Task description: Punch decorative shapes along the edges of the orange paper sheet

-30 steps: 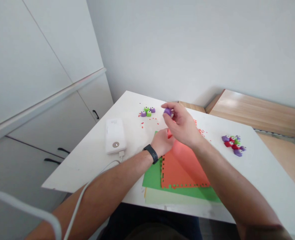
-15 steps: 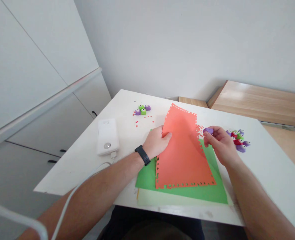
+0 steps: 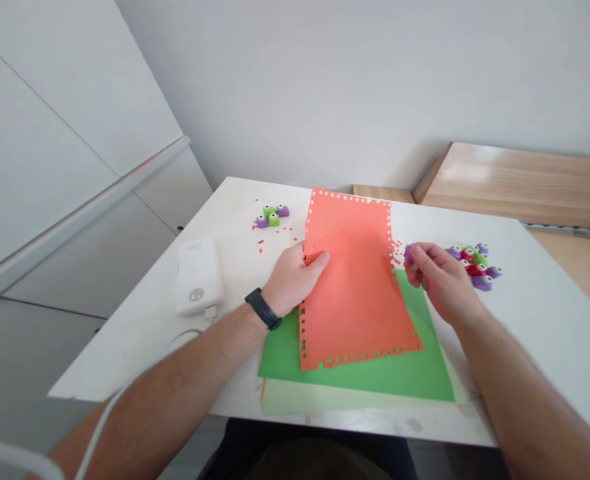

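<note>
the white bench (image 3: 529, 353) carries a green paper sheet (image 3: 375, 377) along its front edge, well short of its right edge. a punched orange sheet (image 3: 352, 287) lies over the green, reaching toward the far edge. the partly closed left hand (image 3: 292, 280) holds the orange sheet's left edge; the right hand (image 3: 439, 283) pinches a small purple craft punch (image 3: 409, 253), just beside a cluster of punches (image 3: 472, 263).

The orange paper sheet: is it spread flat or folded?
Spread flat: the orange sheet lies on the green paper, no fold showing, left hand on its edge.
</note>
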`<state>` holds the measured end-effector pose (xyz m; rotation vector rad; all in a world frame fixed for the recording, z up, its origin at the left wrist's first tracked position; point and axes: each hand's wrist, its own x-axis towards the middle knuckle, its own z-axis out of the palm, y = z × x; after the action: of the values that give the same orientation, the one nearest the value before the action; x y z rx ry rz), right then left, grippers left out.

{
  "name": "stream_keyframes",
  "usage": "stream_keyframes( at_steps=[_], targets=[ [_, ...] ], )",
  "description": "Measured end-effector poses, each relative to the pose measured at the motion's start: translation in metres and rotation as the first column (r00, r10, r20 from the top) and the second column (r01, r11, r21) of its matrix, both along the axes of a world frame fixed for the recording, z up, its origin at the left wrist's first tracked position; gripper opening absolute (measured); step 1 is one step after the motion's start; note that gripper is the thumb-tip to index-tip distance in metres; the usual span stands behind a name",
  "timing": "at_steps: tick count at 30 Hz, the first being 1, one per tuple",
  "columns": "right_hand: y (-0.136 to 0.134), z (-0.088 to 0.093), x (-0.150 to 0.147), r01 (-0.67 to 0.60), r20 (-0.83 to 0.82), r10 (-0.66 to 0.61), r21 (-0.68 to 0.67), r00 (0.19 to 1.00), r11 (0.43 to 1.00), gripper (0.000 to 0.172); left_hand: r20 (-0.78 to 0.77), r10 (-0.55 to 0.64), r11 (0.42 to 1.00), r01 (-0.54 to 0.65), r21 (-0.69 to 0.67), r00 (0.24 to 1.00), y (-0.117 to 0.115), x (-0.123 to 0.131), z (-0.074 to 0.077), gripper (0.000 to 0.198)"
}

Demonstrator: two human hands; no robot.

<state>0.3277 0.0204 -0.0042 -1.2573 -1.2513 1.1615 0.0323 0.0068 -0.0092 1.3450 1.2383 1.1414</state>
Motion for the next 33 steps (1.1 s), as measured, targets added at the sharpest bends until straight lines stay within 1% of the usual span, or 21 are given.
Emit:
stream_keyframes(
  at_steps=[3,7,11,15,24,30,33],
  targets=[
    [-0.0014,0.0021,-0.0020,0.001,0.007,-0.001,0.008,1.000,1.000,0.033,0.031,0.003,1.000,-0.004,0.012,1.000,0.0001,0.0005,-0.0007,0.037],
    [-0.0012,0.0034,-0.0027,0.006,-0.028,-0.006,0.006,1.000,1.000,0.033,0.047,0.007,0.999,-0.009,0.036,0.999,0.0004,0.0008,-0.0008,0.038],
    [0.0007,0.0024,-0.0004,0.034,-0.054,-0.033,0.000,0.998,0.999,0.034,0.091,-0.008,1.000,0.006,0.030,0.996,0.0003,0.0007,0.0005,0.039],
    [0.0016,0.0010,0.0015,0.022,-0.064,-0.023,-0.022,0.998,1.000,0.035,0.128,-0.012,0.999,0.007,0.035,0.992,0.0006,0.0009,0.0026,0.039],
    [0.0032,0.0016,0.0031,0.033,-0.107,-0.035,-0.024,0.994,0.999,0.037,0.140,0.006,0.999,-0.012,0.041,0.990,0.0007,0.0015,0.0040,0.042],
    [0.0036,0.0004,0.0034,0.010,-0.070,-0.014,-0.058,0.997,0.998,0.039,0.169,0.014,0.998,-0.025,0.063,0.985,0.0013,0.0015,0.0037,0.045],
    [0.0032,0.0008,0.0026,-0.011,-0.053,0.007,-0.087,0.999,0.996,0.042,0.158,0.032,0.997,-0.043,0.068,0.987,0.0016,0.0011,0.0040,0.047]
  ],
)
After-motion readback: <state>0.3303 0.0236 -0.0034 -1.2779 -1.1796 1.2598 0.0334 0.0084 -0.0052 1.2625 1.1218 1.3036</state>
